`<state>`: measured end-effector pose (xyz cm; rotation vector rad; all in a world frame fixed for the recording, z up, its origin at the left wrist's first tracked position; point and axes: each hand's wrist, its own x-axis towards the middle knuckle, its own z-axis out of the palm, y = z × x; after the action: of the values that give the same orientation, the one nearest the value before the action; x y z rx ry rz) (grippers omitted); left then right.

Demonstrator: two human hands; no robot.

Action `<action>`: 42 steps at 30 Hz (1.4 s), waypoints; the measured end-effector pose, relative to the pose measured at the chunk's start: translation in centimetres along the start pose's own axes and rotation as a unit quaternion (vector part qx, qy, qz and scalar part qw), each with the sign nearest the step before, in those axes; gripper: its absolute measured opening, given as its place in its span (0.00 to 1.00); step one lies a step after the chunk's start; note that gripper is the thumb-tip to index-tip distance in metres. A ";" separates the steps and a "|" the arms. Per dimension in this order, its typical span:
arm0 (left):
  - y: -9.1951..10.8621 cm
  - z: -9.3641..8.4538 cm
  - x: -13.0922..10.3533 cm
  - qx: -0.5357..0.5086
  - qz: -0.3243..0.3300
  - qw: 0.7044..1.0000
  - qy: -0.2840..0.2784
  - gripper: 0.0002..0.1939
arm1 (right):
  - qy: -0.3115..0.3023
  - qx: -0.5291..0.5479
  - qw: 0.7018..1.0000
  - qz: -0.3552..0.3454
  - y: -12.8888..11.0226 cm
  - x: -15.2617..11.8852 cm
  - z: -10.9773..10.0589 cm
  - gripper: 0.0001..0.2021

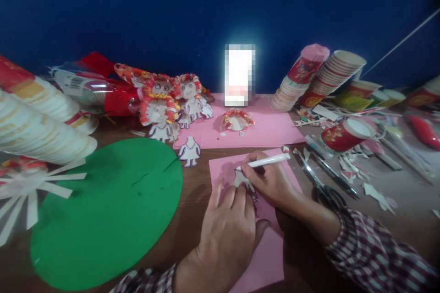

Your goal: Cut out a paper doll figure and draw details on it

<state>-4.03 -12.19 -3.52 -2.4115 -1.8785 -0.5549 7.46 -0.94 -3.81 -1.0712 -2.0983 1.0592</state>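
As the flat left hand (229,224) pins a cutout (239,177), the right hand (273,183) — grip clamped on a marker (270,160) — should hug the cutout's edge.

Pink sheet (264,256) on tabletop (194,187). L hand (228,229) flat on sheet, pressing pale cutout (239,176); R hand (270,181) grips wht marker (271,160), tip at cutout's upper edge. L of sheet: grn oval (113,219), small doll-body cutout (190,152). Behind sheet: 2nd pink sheet (271,130) w/ red-yel ring (239,120), bright pixelated panel (239,73). R of sheet: scissors (318,181), dk pen (335,176), paper scraps (378,196), red cup (338,136).
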 end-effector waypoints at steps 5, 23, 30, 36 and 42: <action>0.0 0.0 0.0 -0.001 0.003 1.000 0.000 0.21 | -0.001 0.000 1.000 0.002 -0.1 0.0 0.0 0.04; 0.0 -0.1 -0.1 -0.011 -0.001 1.000 -0.007 0.20 | 0.025 0.015 1.000 0.001 -0.1 -0.2 -0.2 0.06; 0.0 -0.1 -0.1 -0.011 -0.001 1.000 -0.013 0.21 | 0.013 0.004 1.000 -0.006 0.0 -0.1 0.0 0.05; 0.1 -0.1 0.0 -0.011 -0.003 1.000 -0.007 0.20 | 0.005 -0.008 1.000 -0.005 0.0 -0.1 0.0 0.06; 0.0 -0.1 0.0 -0.009 -0.002 1.000 -0.009 0.21 | -0.010 -0.003 1.000 0.001 -0.1 -0.2 -0.1 0.06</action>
<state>-4.04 -12.27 -3.43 -2.4331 -1.8925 -0.5556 7.57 -1.09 -3.65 -1.0708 -2.1178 1.0681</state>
